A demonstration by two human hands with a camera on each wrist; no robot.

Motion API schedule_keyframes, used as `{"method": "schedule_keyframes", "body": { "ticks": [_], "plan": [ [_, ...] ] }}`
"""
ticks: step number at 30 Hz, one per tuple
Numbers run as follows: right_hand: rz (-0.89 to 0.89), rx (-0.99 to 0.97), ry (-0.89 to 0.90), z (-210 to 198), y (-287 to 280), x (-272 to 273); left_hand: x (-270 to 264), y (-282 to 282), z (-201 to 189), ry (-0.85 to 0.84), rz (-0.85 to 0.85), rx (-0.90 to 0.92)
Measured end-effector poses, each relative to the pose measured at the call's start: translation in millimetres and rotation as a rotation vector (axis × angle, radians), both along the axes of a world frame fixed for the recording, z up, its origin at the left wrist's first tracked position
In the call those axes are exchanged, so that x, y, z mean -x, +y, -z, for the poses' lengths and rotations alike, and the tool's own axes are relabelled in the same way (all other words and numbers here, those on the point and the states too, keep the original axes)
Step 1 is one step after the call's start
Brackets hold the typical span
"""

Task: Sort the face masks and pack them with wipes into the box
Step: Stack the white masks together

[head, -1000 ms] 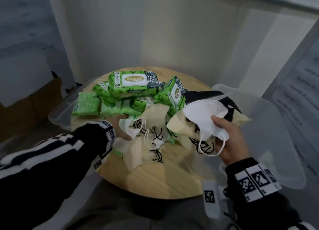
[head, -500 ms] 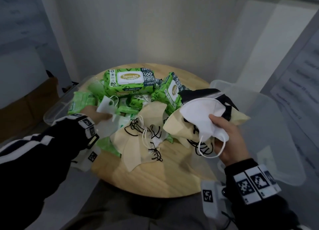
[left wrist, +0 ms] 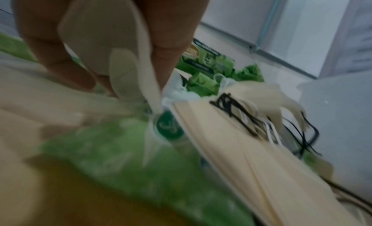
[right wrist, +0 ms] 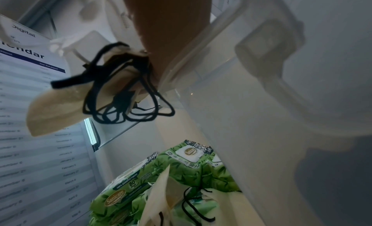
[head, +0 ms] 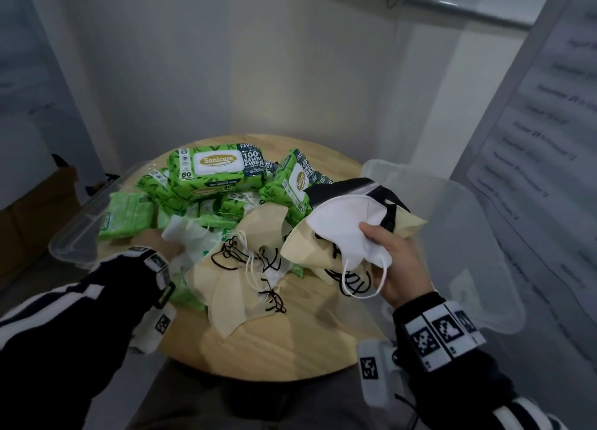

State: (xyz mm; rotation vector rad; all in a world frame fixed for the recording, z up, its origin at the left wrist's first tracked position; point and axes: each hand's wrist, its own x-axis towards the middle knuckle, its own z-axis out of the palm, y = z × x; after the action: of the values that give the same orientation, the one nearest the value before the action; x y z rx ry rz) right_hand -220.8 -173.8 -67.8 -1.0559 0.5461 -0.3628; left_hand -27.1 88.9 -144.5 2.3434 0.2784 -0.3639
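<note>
On the round wooden table (head: 290,342), my left hand (head: 174,245) pinches a white mask (head: 193,239) at the left edge of the pile; the left wrist view shows that white mask (left wrist: 112,54) between thumb and fingers (left wrist: 171,38). Loose beige masks (head: 232,281) with black ear loops lie in the middle. My right hand (head: 384,252) grips a stack of masks (head: 342,223), white on top of black and beige, held above the table beside the clear plastic box (head: 458,235). Green wipes packs (head: 219,171) are piled at the back.
A clear plastic lid (head: 80,226) juts over the table's left edge. Small green wipes packs (head: 126,213) lie by the left hand. Walls close in behind, with a printed sheet (head: 542,139) on the right. A brown cardboard box (head: 35,210) stands on the floor at left.
My left hand drew a white mask out of the pile toward the left and still holds it. The right hand has kept its stack in about the same place.
</note>
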Motion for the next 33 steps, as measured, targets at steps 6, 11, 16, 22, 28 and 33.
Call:
{"method": "schedule_keyframes", "body": {
  "ticks": [6,11,16,22,28,33],
  "plan": [
    [-0.007,0.024,-0.007,-4,-3,2,-9,3,-96,-0.173,0.131,0.239],
    [0.014,0.062,-0.007,-16,12,0,47,-17,-198,-0.228,0.484,0.461],
    [-0.135,0.109,-0.053,-32,28,14,113,-42,-226,-0.237,0.709,0.600],
    [-0.046,0.079,-0.109,-46,28,18,137,-74,-195,-0.424,0.715,0.446],
    [0.079,-0.036,-0.043,-15,50,1,151,-94,-141,-0.494,0.683,0.406],
    [0.016,-0.057,0.029,14,54,13,141,-84,-123,-0.230,0.785,0.467]
  ]
}}
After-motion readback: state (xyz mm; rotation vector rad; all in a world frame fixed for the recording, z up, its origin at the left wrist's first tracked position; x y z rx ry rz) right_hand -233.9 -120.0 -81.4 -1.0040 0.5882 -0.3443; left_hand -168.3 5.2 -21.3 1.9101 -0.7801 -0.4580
